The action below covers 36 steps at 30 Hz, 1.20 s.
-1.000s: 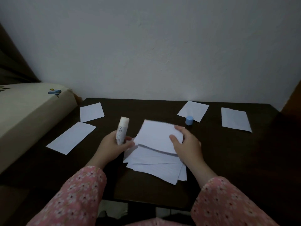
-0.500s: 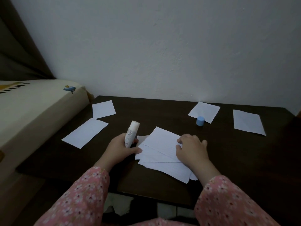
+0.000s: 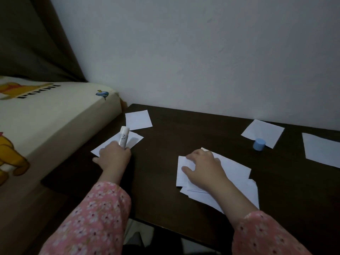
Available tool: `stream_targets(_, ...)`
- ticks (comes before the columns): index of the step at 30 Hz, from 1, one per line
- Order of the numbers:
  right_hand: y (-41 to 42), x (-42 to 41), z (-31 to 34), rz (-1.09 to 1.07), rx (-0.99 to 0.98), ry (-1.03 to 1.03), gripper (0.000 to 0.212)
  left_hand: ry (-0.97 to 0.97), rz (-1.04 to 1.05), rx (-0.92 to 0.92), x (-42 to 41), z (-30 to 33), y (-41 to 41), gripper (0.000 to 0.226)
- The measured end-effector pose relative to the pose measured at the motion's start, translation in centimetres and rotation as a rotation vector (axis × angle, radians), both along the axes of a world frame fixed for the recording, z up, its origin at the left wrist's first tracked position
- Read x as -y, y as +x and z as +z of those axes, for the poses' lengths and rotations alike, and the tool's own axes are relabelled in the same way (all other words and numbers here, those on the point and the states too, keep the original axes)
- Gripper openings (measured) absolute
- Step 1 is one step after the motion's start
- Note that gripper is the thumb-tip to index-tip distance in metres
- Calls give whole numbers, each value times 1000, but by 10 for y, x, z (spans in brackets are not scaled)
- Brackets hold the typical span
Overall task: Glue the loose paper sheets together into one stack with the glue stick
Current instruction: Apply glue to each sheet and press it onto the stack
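The right hand (image 3: pixel 204 167) lies flat, fingers spread, pressing down the stack (image 3: pixel 230 183) of glued sheets near the front edge of the dark table (image 3: pixel 165 172). The left hand (image 3: pixel 115 156) grips the uncapped glue stick (image 3: pixel 123 138) upright while resting on a loose sheet (image 3: pixel 134 139) at the left. To fetch that sheet well, I would pinch one corner and slide it over without letting the glue tip smear the table. Counted: one stack, four loose sheets, one glue stick, one blue cap (image 3: pixel 259 144) at the far right.
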State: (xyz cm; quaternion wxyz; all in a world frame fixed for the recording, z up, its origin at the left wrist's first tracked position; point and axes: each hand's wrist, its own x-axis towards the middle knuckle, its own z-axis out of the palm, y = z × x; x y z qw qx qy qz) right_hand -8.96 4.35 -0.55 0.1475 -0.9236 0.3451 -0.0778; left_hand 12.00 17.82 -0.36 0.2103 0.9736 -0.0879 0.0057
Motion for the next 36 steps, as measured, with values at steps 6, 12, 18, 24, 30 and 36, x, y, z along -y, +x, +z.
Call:
stream_targets(6, -4, -1, -4, 5, 14, 0, 49, 53, -125, 15, 10, 1, -7, 34)
stream_targets(12, -18, -5, 2, 54, -45, 44, 51, 35, -376, -27, 40, 2, -34, 49)
stream_targets(18, -32, 0, 12, 83, 43, 156, 47, -114, -587, -116, 74, 1, -59, 59)
stream_targets(24, -32, 39, 31, -1, 191, 235, 44, -256, -574, -122, 88, 4, -62, 45)
stream_targets(30, -12, 80, 24, -18, 36, 80, 35, 41, -411, -13, 87, 5, -52, 46)
stream_targets(36, -23, 101, 3, 71, -114, 1, 44, -11, -530, 43, 104, -1, -61, 40)
